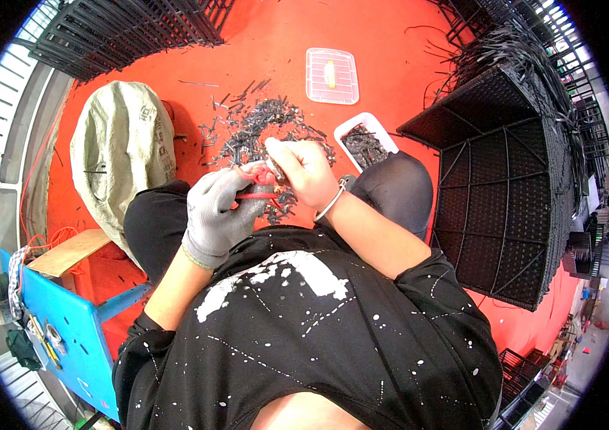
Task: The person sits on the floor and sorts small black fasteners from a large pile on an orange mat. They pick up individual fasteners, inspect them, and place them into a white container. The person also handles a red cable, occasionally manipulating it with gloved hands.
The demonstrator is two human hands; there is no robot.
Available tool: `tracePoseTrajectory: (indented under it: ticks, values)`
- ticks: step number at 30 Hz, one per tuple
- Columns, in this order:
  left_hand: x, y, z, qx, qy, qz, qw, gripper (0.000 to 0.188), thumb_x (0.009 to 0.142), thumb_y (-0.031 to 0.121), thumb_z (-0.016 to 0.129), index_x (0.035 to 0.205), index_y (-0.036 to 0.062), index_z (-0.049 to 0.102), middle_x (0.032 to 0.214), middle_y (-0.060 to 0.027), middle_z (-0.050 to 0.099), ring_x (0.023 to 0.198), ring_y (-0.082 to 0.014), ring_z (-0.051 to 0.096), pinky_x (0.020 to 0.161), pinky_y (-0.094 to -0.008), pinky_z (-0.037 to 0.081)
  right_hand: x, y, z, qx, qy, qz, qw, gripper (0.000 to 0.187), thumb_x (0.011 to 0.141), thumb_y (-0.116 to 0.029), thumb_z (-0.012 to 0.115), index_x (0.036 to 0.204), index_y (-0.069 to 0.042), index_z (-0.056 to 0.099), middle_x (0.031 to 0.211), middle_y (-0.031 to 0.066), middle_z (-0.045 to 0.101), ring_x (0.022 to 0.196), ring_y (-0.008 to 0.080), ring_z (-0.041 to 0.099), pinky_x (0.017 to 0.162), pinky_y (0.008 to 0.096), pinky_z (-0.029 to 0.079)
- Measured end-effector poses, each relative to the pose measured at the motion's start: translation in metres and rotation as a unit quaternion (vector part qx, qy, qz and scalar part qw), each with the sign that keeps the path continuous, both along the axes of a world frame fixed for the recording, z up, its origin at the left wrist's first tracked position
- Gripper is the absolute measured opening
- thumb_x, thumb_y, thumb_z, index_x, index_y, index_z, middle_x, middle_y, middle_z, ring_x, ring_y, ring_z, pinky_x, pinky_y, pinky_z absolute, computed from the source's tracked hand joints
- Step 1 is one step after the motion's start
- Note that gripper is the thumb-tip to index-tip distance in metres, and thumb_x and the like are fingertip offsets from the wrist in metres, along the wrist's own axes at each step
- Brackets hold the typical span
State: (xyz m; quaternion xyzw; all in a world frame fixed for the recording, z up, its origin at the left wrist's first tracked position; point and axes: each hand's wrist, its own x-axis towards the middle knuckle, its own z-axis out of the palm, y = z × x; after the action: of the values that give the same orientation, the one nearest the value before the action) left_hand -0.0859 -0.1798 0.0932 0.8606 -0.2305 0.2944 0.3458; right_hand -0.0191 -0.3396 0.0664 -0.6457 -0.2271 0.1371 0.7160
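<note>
My left hand (217,215), in a grey glove, is closed around a red-handled hand tool (258,196) in front of my lap. Its exact kind is hidden by my fingers. My bare right hand (307,172) meets the left one, thumb and fingers pressed together in a pinch. What sits in that pinch is too small and covered to name. Below and beyond both hands, a heap of short black strip offcuts (276,115) spreads over the red floor.
A white tub (340,136) of black scraps stands by my right knee, with a clear plastic lid (332,93) beyond it. Black woven panels (494,215) rise at the right. A pale green sack (120,136) and a blue stool (75,330) are at the left. Black racks (125,32) stand far left.
</note>
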Motion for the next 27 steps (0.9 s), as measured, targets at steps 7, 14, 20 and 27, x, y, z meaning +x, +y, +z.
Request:
tracePoseTrajectory:
  ticks: [7,14,20,27]
  values:
    - [0.001,-0.005,0.001,-0.027,0.031,0.012,0.999,0.018,0.076,0.004,0.073,0.086,0.0018,0.059,0.072,-0.0103,0.061,0.058,-0.0244,0.060,0.055,-0.0305,0.049,0.009,-0.005,0.000,-0.100,-0.171,-0.042,0.979,0.036,0.095,-0.021,0.052,0.067,0.000,0.061,0.052,0.0128,0.050,0.045,0.0190,0.049,0.048,0.0323,0.040]
    - [0.002,-0.001,-0.003,-0.026,0.097,0.026,0.995,0.020,0.073,0.007,0.074,0.090,0.0028,0.065,0.076,-0.0118,0.066,0.065,-0.0254,0.065,0.058,-0.0314,0.051,0.018,-0.009,-0.007,-0.018,-0.047,0.035,0.998,0.042,0.097,-0.019,0.051,0.057,-0.003,0.050,0.051,-0.0010,0.045,0.045,0.0080,0.037,0.045,0.0264,0.031]
    - [0.004,0.000,-0.013,-0.109,0.158,0.033,0.981,0.017,0.076,0.006,0.072,0.090,0.0004,0.065,0.081,-0.0119,0.067,0.068,-0.0233,0.066,0.061,-0.0295,0.051,0.039,-0.033,0.006,0.144,0.126,0.059,0.980,0.047,0.099,-0.025,0.044,0.055,-0.011,0.038,0.047,-0.0018,0.034,0.041,0.0080,0.027,0.043,0.0244,0.022]
    - [0.006,0.011,-0.036,-0.195,0.245,0.089,0.945,0.012,0.078,0.005,0.071,0.078,-0.0017,0.061,0.067,-0.0087,0.058,0.055,-0.0178,0.054,0.053,-0.0271,0.044,0.133,-0.117,0.008,-0.002,0.197,-0.090,0.976,0.042,0.097,-0.029,0.049,0.059,-0.012,0.041,0.048,-0.0038,0.034,0.041,0.0076,0.025,0.042,0.0244,0.021]
